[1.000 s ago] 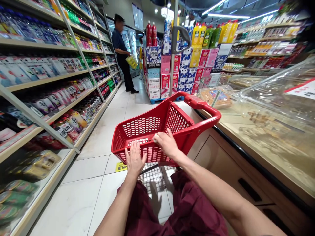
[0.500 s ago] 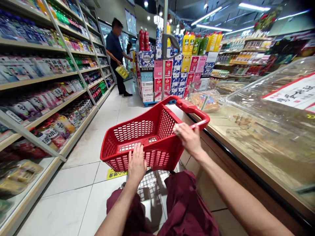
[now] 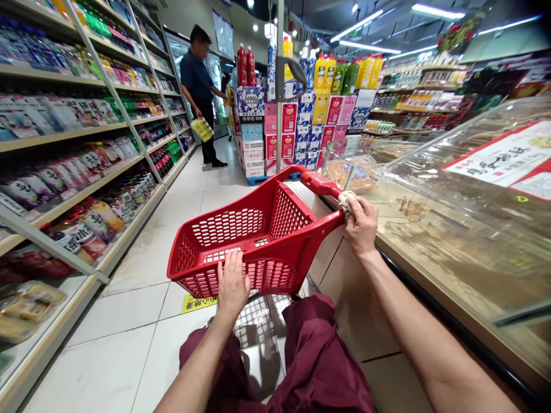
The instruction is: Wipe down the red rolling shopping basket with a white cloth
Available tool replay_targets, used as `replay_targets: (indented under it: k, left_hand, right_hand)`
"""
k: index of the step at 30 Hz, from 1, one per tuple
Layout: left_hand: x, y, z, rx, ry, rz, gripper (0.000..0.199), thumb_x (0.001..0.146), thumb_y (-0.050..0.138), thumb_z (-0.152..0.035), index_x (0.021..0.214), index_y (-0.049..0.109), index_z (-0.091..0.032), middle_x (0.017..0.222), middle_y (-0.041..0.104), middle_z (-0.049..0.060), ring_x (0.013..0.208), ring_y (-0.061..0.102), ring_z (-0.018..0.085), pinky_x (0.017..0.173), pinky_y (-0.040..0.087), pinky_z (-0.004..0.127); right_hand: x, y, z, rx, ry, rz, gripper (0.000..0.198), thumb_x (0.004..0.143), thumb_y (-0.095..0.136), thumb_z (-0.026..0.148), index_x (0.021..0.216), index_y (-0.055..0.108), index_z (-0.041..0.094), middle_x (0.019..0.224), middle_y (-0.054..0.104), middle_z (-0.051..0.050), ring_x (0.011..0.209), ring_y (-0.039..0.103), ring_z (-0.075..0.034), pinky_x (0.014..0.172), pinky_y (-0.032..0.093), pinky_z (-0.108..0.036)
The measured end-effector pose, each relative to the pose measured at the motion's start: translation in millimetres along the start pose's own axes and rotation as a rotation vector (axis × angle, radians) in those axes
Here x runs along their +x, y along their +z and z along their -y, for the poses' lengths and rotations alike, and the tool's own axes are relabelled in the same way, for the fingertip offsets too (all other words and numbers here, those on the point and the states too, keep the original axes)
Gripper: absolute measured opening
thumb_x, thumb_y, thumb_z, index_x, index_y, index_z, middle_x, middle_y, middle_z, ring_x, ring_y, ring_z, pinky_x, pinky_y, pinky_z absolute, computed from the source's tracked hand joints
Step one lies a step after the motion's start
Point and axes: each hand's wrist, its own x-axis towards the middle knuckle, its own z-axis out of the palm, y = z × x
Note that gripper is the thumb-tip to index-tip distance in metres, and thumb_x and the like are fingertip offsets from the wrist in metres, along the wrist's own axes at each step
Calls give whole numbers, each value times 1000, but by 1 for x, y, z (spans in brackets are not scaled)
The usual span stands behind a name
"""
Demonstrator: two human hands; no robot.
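In front of me stands a red plastic shopping cart (image 3: pixel 253 221) with perforated sides; nothing lies in its basket. My left hand (image 3: pixel 233 282) rests flat on the near side of the basket, fingers stretched out up to the top rim. A crumpled whitish cloth (image 3: pixel 346 201) is bunched in my right hand (image 3: pixel 362 225). That hand presses the cloth against the right corner of the cart handle (image 3: pixel 322 184), with its fingers curled around it. Part of the handle is hidden behind the cloth and hand.
Drink shelves (image 3: pixel 81 129) line the left side. A glass-sided display counter (image 3: pixel 430 229) runs close along the right. Stacked drink cartons (image 3: pixel 288 135) stand beyond the cart. A person (image 3: pixel 198 86) holding a yellow pack stands in the aisle. A yellow sign (image 3: pixel 196 303) is on the tiled floor.
My right hand has slid with the cloth from the basket's near top edge up and right to the handle corner. My left hand keeps its place on the basket side.
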Motion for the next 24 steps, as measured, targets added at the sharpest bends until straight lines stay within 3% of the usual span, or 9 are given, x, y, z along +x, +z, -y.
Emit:
replay_targets:
  k: [2,6,11,17,22,24]
  left_hand:
    - [0,2,0,-13,-13,-9,61,75,42,-15,134,26,-11,137,37,14,131,26,24,107,20,48]
    - [0,3,0,-53,-5,-9,61,75,42,-15,134,26,-13,138,37,14,131,26,24,107,20,49]
    - [1,3,-1,-56,-20,-18,61,75,42,-15,134,26,-13,137,38,14,131,26,25,107,19,50]
    - [2,4,-1,-45,-15,-10,61,74,42,-14,133,27,-12,136,38,15,131,26,25,107,19,49]
    - [1,3,-2,-37,-28,14,63,73,43,-14,134,26,-12,138,36,14,131,25,25,107,19,50]
    - [0,2,-2,-31,-25,27,63,73,43,-14,134,25,-12,139,35,14,132,23,25,107,19,50]
  right_hand:
    - [-14,-1,7,50,23,2,32,87,40,22,113,58,16,109,54,-13,102,48,-23,86,42,-39]
    - [-34,-2,27,176,-2,131,28,84,44,19,106,62,22,103,52,-9,98,49,-22,84,45,-39]
    - [-34,0,18,159,124,25,32,81,44,19,110,59,20,103,50,-10,99,49,-22,86,44,-41]
    - [-100,1,35,243,-16,347,27,81,42,13,93,65,21,91,55,-6,86,53,-18,74,50,-32]
    - [-74,0,37,224,81,132,26,81,46,16,101,64,20,101,52,-9,95,51,-20,82,47,-36]
    - [-72,5,39,213,74,149,25,82,46,17,99,65,20,101,53,-9,95,50,-21,83,46,-37]
